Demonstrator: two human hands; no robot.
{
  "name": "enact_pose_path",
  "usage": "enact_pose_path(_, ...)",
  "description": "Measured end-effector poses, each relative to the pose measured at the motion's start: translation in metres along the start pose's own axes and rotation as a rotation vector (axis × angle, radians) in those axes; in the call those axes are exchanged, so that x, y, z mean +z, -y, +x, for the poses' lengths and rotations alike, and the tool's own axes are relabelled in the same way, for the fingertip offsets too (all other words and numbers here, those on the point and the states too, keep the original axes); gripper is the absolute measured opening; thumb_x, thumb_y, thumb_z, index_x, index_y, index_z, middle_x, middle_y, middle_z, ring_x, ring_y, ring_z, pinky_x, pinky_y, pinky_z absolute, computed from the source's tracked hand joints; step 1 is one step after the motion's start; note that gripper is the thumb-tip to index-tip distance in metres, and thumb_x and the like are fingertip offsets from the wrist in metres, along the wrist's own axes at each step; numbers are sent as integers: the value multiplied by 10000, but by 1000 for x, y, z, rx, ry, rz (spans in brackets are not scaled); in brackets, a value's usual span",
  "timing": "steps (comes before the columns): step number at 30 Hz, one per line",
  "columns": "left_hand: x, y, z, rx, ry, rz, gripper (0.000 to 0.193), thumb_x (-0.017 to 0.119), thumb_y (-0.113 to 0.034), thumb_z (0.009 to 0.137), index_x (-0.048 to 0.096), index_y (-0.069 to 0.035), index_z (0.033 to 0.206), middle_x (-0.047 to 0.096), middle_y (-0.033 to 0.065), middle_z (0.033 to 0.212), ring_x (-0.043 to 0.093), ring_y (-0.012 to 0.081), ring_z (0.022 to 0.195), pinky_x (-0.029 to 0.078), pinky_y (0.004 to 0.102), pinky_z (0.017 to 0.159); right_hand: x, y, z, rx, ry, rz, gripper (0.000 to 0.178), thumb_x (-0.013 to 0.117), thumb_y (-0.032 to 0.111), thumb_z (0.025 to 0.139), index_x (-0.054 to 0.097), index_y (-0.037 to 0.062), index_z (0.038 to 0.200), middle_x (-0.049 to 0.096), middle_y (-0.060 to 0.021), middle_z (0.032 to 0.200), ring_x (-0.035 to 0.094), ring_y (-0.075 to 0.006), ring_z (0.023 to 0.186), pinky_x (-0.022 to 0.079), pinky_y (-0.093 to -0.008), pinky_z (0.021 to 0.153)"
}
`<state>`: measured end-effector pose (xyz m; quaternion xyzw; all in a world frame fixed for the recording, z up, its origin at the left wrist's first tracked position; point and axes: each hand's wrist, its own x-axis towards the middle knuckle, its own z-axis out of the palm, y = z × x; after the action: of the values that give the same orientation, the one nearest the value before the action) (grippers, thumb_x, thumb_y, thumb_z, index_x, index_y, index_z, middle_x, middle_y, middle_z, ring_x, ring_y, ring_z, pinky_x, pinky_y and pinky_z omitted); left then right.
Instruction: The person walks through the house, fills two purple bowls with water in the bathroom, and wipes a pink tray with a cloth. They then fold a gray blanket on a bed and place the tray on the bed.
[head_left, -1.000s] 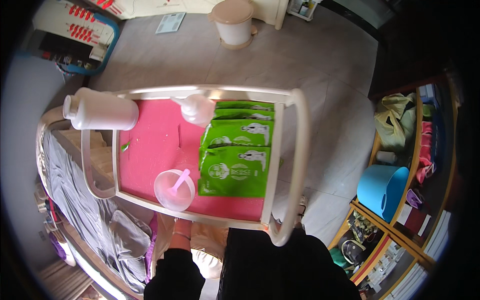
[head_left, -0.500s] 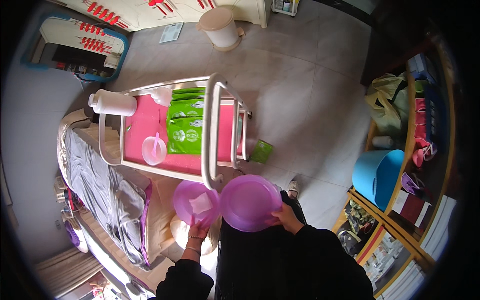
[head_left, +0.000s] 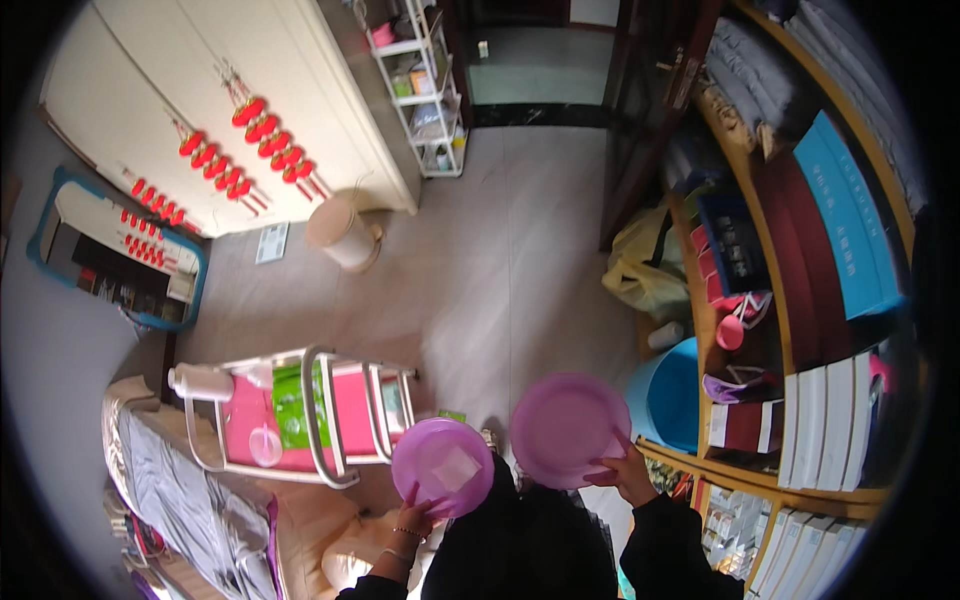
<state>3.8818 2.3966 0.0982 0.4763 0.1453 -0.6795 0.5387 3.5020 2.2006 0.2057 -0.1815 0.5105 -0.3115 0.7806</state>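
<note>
My left hand [head_left: 416,512] grips the near rim of a purple plastic basin [head_left: 422,455]. A folded white cloth or pad [head_left: 456,470] lies inside that basin. In my right hand [head_left: 630,476] is a second purple basin [head_left: 568,425], larger, with nothing seen in it; the fingers close on its lower right rim. Both basins are held apart in front of my body. Left of them stands a white-railed trolley [head_left: 338,466] with a pink top, carrying green packets [head_left: 300,405], a white bottle [head_left: 203,382] and a small translucent bowl [head_left: 265,446].
Wooden shelves [head_left: 700,330] with boxes line the right side, with a blue tub [head_left: 650,410] by them. Ahead are a lidded bin [head_left: 343,235], a slim white rack [head_left: 425,100] and a doorway with a dark door [head_left: 655,110]. A bed [head_left: 190,480] is at lower left.
My view has swung up toward the doorway, and the trolley now sits lower in it. The two basins have moved farther apart, the right one out to the right. Both stay in my hands.
</note>
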Motion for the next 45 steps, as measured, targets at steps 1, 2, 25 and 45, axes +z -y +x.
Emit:
enact_pose_path(1,22,-11,12,2,21,53,673,370,61,849,175,-358,1337,382,353,1190,483,503,1010,483,583,705,-2,12,5,-80,-16,66,684,447,-98,758,186,107,1357,414,-194,1223,578,-362,930,561,-462,664)
enact_pose_path(2,35,-23,26,1,35,127,680,368,66,845,168,-352,1343,381,356,1189,484,509,1002,484,583,702,-1,24,12,-125,-33,104,684,439,-99,754,189,109,1356,413,-195,1223,576,-364,933,560,-467,664)
enact_pose_path(25,501,-332,338,76,198,623,607,463,-20,771,276,-153,1333,594,149,825,572,293,536,489,351,442,70,423,289,-461,-247,256,690,456,-39,728,191,70,1356,546,-209,1035,639,-330,722,571,-376,543)
enact_pose_path(45,889,-526,707,271,249,364,611,428,-36,836,159,-118,1379,570,143,758,616,343,697,541,442,550,127,879,684,-574,-274,323,581,509,20,695,345,67,1250,506,-136,1080,600,-252,823,565,-332,520)
